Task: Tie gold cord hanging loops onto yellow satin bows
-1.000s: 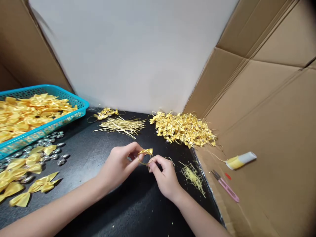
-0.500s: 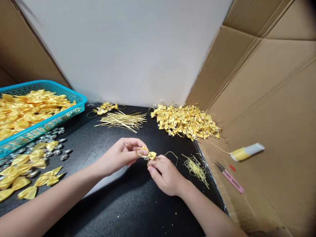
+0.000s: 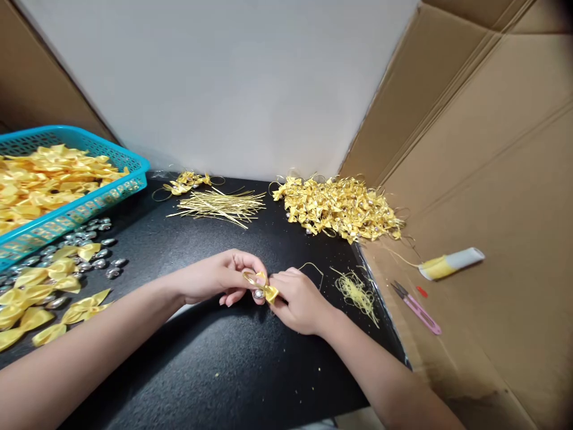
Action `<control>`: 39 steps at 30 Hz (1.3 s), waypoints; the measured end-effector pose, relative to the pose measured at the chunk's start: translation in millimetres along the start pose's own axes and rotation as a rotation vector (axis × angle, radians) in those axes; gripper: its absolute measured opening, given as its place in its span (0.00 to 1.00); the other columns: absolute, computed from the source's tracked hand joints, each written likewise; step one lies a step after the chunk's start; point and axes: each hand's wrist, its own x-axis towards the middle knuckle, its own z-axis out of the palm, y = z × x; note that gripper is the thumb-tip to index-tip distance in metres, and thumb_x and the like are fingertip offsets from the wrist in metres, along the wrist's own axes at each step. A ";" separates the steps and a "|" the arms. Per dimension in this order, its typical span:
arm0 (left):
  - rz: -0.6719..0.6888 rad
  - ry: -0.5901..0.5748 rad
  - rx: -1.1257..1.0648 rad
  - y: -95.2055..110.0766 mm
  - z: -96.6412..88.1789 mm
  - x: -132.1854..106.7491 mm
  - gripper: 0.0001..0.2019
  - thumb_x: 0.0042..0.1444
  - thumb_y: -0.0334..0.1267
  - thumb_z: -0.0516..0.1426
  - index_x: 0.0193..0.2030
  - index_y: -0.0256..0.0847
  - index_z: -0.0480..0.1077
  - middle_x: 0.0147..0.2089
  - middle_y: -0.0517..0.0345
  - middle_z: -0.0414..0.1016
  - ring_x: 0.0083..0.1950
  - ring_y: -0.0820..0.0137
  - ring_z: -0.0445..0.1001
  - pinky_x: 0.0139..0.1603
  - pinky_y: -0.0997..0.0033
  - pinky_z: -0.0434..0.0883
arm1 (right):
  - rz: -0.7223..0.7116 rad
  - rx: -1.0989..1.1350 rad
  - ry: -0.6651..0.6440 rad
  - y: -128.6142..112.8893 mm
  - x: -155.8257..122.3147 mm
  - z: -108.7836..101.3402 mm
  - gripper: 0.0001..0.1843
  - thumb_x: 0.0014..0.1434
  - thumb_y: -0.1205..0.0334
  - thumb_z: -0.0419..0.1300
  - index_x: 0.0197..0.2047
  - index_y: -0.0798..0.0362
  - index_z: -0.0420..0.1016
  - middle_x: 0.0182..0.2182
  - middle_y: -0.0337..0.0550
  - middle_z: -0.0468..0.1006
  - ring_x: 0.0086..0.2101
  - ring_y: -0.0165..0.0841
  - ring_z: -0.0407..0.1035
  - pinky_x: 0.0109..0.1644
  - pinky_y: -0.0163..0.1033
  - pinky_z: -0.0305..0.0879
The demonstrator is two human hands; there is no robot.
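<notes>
Between my hands, above the black tabletop, is a yellow ribbon bow with a silver bell-like bead and a gold cord loop. My left hand pinches the bow's left side near the loop. Fingers of my right hand close on its right side and hide part of it. A thin yellow thread arcs out behind my right hand. Beyond the hands lies a bundle of gold cords.
A blue basket of yellow bows stands left, with loose bows and silver beads before it. Finished bows with loops are heaped back right. Right lie tangled thread, pink thread snips and a thread spool.
The bow has turned, and the silver bead now shows beneath the loop. My right hand has shifted slightly up and its fingers have rolled over. The whole view has tilted a little.
</notes>
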 end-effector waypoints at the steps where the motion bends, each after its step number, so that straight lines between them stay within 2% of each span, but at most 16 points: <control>1: -0.001 -0.005 -0.018 -1.4 0.9 0.7 0.11 0.50 0.43 0.66 0.30 0.36 0.73 0.28 0.54 0.80 0.15 0.83 0.60 0.14 0.84 0.52 | 0.000 0.017 -0.002 1.1 0.3 0.5 0.06 0.61 0.68 0.54 0.32 0.53 0.68 0.28 0.39 0.75 0.30 0.31 0.66 0.38 0.37 0.56; 6: -0.009 0.004 -0.036 -6.9 9.6 1.4 0.11 0.48 0.42 0.66 0.30 0.36 0.74 0.28 0.55 0.79 0.15 0.83 0.58 0.14 0.83 0.51 | 0.025 0.132 0.001 6.0 1.2 2.2 0.07 0.62 0.65 0.54 0.31 0.51 0.67 0.28 0.36 0.74 0.29 0.30 0.66 0.37 0.36 0.57; 9: -0.024 0.019 -0.013 -8.3 13.9 0.2 0.12 0.48 0.44 0.66 0.29 0.36 0.75 0.23 0.59 0.74 0.16 0.82 0.58 0.15 0.82 0.53 | 0.056 0.157 0.038 7.0 1.5 1.9 0.10 0.63 0.65 0.53 0.29 0.51 0.65 0.25 0.34 0.71 0.27 0.28 0.64 0.36 0.35 0.55; 12: -0.025 0.048 0.016 -8.2 16.5 -1.1 0.13 0.47 0.46 0.66 0.28 0.37 0.75 0.21 0.63 0.67 0.19 0.80 0.57 0.18 0.81 0.54 | 0.083 0.098 0.101 5.8 2.0 0.5 0.11 0.64 0.65 0.50 0.30 0.51 0.66 0.26 0.35 0.72 0.28 0.28 0.64 0.37 0.36 0.54; 17: 0.028 0.085 0.052 -8.6 21.5 -2.3 0.13 0.46 0.46 0.65 0.26 0.36 0.74 0.20 0.64 0.62 0.22 0.78 0.51 0.21 0.78 0.50 | 0.159 -0.013 0.248 5.8 1.9 -3.0 0.11 0.65 0.63 0.51 0.31 0.52 0.68 0.28 0.36 0.75 0.29 0.28 0.66 0.40 0.37 0.54; 19: 0.052 0.122 0.050 -9.1 24.8 -2.6 0.12 0.47 0.44 0.65 0.26 0.36 0.74 0.20 0.64 0.63 0.22 0.78 0.51 0.22 0.77 0.49 | 0.208 -0.026 0.310 6.6 1.5 -4.5 0.11 0.66 0.63 0.51 0.31 0.52 0.68 0.28 0.36 0.74 0.27 0.27 0.65 0.40 0.36 0.54; 23: 0.081 0.131 -0.005 -9.0 31.5 -3.2 0.10 0.46 0.42 0.66 0.25 0.37 0.75 0.26 0.60 0.73 0.28 0.75 0.63 0.30 0.77 0.59 | 0.233 -0.085 0.355 6.1 1.7 -5.0 0.12 0.66 0.64 0.50 0.31 0.52 0.68 0.28 0.37 0.74 0.28 0.28 0.65 0.39 0.36 0.53; 26: 0.086 0.101 -0.032 -8.7 34.4 -2.9 0.10 0.45 0.41 0.66 0.24 0.37 0.73 0.26 0.60 0.73 0.29 0.74 0.65 0.32 0.75 0.62 | 0.245 -0.158 0.328 7.5 3.6 -2.3 0.12 0.66 0.64 0.50 0.31 0.52 0.69 0.28 0.38 0.74 0.29 0.29 0.66 0.39 0.37 0.52; 29: 0.094 0.113 0.009 -9.1 34.8 -2.4 0.12 0.45 0.43 0.65 0.23 0.38 0.72 0.24 0.60 0.72 0.27 0.73 0.65 0.31 0.74 0.62 | 0.334 -0.194 0.304 15.0 4.6 -2.8 0.12 0.66 0.65 0.50 0.32 0.52 0.70 0.29 0.39 0.75 0.31 0.31 0.67 0.39 0.38 0.52; 31: 0.111 0.166 0.046 -9.1 34.1 -2.1 0.12 0.45 0.45 0.65 0.23 0.38 0.72 0.25 0.59 0.73 0.28 0.71 0.67 0.32 0.73 0.64 | 0.426 -0.178 0.373 21.2 3.5 -8.5 0.09 0.64 0.65 0.52 0.34 0.51 0.72 0.31 0.40 0.76 0.32 0.32 0.67 0.39 0.38 0.54; 33: 0.143 0.248 0.061 -8.1 33.1 -2.0 0.12 0.45 0.46 0.65 0.23 0.39 0.73 0.26 0.57 0.75 0.30 0.70 0.69 0.33 0.72 0.65 | 0.500 -0.112 0.550 24.2 1.3 -17.8 0.06 0.61 0.64 0.55 0.37 0.52 0.73 0.32 0.42 0.76 0.32 0.33 0.66 0.39 0.38 0.57; 35: 0.172 0.317 0.056 -5.8 32.1 -2.5 0.12 0.45 0.45 0.65 0.23 0.39 0.73 0.27 0.57 0.76 0.31 0.69 0.70 0.35 0.72 0.66 | 0.562 0.075 0.688 21.2 -1.1 -26.6 0.07 0.59 0.60 0.56 0.35 0.53 0.74 0.29 0.43 0.75 0.29 0.32 0.65 0.36 0.37 0.60; 36: 0.181 0.338 0.055 -4.3 31.9 -3.0 0.12 0.45 0.45 0.65 0.23 0.39 0.73 0.27 0.57 0.77 0.31 0.69 0.70 0.36 0.71 0.66 | 0.598 0.236 0.665 17.5 -2.0 -29.1 0.11 0.60 0.57 0.56 0.32 0.54 0.74 0.27 0.43 0.75 0.26 0.31 0.65 0.34 0.37 0.61; 37: 0.182 0.348 0.058 -2.8 32.1 -3.7 0.11 0.45 0.45 0.65 0.23 0.39 0.74 0.27 0.57 0.77 0.31 0.69 0.70 0.36 0.71 0.66 | 0.641 0.438 0.567 12.6 -2.5 -29.6 0.16 0.60 0.53 0.55 0.29 0.55 0.74 0.25 0.43 0.75 0.24 0.30 0.65 0.32 0.36 0.61; 39: 0.170 0.332 0.069 -0.2 33.4 -5.4 0.11 0.44 0.44 0.66 0.24 0.39 0.74 0.26 0.58 0.77 0.31 0.69 0.70 0.36 0.72 0.66 | 0.713 0.872 0.254 1.3 -2.0 -24.5 0.23 0.61 0.46 0.53 0.29 0.56 0.76 0.24 0.45 0.76 0.23 0.30 0.68 0.30 0.36 0.63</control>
